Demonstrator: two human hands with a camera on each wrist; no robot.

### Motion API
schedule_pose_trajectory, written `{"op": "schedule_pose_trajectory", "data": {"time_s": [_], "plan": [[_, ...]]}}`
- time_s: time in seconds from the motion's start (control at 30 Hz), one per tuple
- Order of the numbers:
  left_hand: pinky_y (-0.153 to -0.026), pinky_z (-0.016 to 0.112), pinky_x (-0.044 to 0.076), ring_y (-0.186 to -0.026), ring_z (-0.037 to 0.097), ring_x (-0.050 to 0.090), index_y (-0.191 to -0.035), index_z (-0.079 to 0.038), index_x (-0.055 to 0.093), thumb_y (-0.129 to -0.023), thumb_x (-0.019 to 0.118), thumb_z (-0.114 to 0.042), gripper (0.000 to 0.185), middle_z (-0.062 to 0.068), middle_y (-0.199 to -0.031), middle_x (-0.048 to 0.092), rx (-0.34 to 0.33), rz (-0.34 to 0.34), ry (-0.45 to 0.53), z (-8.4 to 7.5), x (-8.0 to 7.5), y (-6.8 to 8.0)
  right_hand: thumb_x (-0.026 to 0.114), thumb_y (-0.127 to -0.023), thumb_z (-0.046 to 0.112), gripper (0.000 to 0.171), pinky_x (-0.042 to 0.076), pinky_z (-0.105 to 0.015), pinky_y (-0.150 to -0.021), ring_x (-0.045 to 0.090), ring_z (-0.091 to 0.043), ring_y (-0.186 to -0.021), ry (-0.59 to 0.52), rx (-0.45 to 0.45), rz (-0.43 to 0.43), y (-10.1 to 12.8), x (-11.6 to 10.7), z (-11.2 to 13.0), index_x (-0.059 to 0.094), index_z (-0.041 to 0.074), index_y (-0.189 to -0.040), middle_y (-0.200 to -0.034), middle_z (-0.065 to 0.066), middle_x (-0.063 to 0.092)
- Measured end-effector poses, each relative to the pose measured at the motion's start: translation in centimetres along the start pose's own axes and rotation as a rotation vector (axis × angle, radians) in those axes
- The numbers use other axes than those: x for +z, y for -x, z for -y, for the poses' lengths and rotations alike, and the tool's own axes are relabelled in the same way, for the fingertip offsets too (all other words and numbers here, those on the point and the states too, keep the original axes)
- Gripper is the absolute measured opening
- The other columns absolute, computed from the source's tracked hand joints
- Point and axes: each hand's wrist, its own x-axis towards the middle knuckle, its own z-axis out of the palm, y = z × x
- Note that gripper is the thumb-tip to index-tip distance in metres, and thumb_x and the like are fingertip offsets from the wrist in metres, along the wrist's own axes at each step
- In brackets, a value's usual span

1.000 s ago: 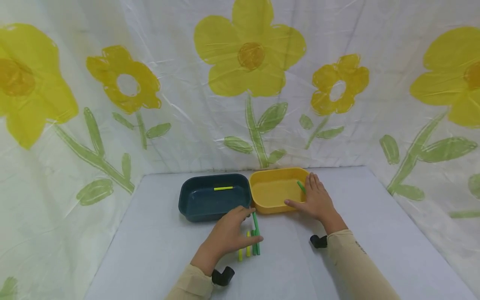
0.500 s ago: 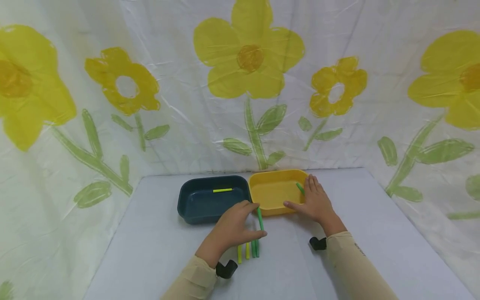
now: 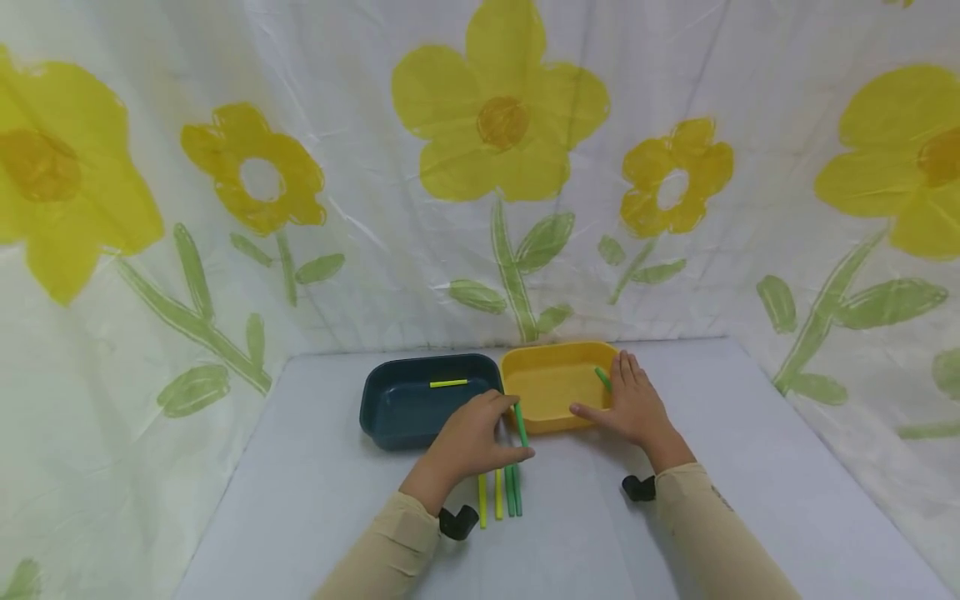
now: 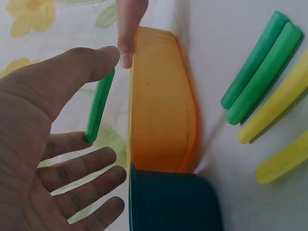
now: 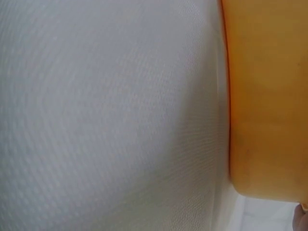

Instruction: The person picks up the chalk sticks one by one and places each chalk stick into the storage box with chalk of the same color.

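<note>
Standing side by side near the table's (image 3: pixel 315 500) far edge are a dark tray (image 3: pixel 397 408) and yellow tray (image 3: pixel 543 392); the latter's right rim is touched by the right hand (image 3: pixel 633 404), fingers straight; a green stick (image 3: pixel 520 422) is pinched in the left hand (image 3: pixel 468 442) above the trays' near edges.

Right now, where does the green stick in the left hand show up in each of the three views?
Head view: the green stick stands centre frame, pinched by the left hand, just before the yellow tray.
Left wrist view: left of centre, the green stick runs upright from the thumb tip down to a finger.
Right wrist view: not in it.
Shared landmark: the yellow tray, at the right edge of the right wrist view too.
</note>
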Motion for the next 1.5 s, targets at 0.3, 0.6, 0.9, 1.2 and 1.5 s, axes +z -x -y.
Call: {"op": "schedule_pose_trajectory", "data": {"time_s": [0.3, 0.6, 0.9, 1.2, 1.5], "plan": [[-0.089, 0.035, 0.057, -0.096, 0.013, 0.058, -0.146, -0.010, 0.062, -0.087, 0.084, -0.055, 0.078, 0.006, -0.117, 0.069, -0.009, 0.014, 0.000, 0.0, -0.3, -0.8, 0.057, -0.087, 0.087, 0.138, 0.010, -0.063, -0.133, 0.002, -0.049, -0.163, -0.005, 0.005, -0.002, 0.3, 0.3, -0.1, 0.005, -0.014, -0.164, -0.174, -0.034, 0.000], [-0.103, 0.042, 0.058, -0.118, 0.022, 0.064, -0.151, -0.008, 0.058, -0.088, 0.084, -0.052, 0.080, 0.010, -0.134, 0.068, -0.010, 0.022, 0.005, 0.2, -0.6, -2.3, 0.056, -0.087, 0.087, 0.137, 0.010, -0.064, -0.132, 0.002, -0.050, -0.163, 0.002, 0.001, -0.002, 0.0, 0.3, -0.2, 0.004, -0.014, -0.164, -0.174, -0.034, 0.000], [-0.103, 0.046, 0.058, -0.120, 0.026, 0.065, -0.151, -0.006, 0.058, -0.087, 0.085, -0.053, 0.084, 0.012, -0.135, 0.067, -0.027, 0.022, 0.017, 0.4, -0.4, -3.3, 0.057, -0.086, 0.087, 0.137, 0.011, -0.063, -0.132, 0.003, -0.049, -0.163, -0.002, -0.004, -0.012, -0.1, 0.6, -0.5, 0.006, -0.014, -0.164, -0.174, -0.033, 0.001], [-0.100, 0.046, 0.057, -0.117, 0.027, 0.063, -0.152, -0.006, 0.057, -0.087, 0.085, -0.053, 0.084, 0.013, -0.133, 0.067, -0.065, 0.016, 0.038, 1.4, 0.6, -4.5, 0.056, -0.085, 0.089, 0.139, 0.011, -0.063, -0.133, 0.000, -0.047, -0.164, -0.010, 0.010, 0.007, -0.4, 0.4, -0.4, 0.002, -0.010, -0.166, -0.176, -0.030, -0.003], [-0.098, 0.050, 0.057, -0.118, 0.030, 0.063, -0.152, -0.006, 0.056, -0.091, 0.082, -0.052, 0.081, 0.015, -0.135, 0.067, -0.076, -0.004, 0.006, 1.5, 1.0, -5.4, 0.057, -0.085, 0.089, 0.139, 0.012, -0.064, -0.132, 0.002, -0.048, -0.164, -0.024, 0.015, -0.003, -0.3, 0.6, -0.2, 0.003, -0.011, -0.166, -0.175, -0.031, -0.001]]}}
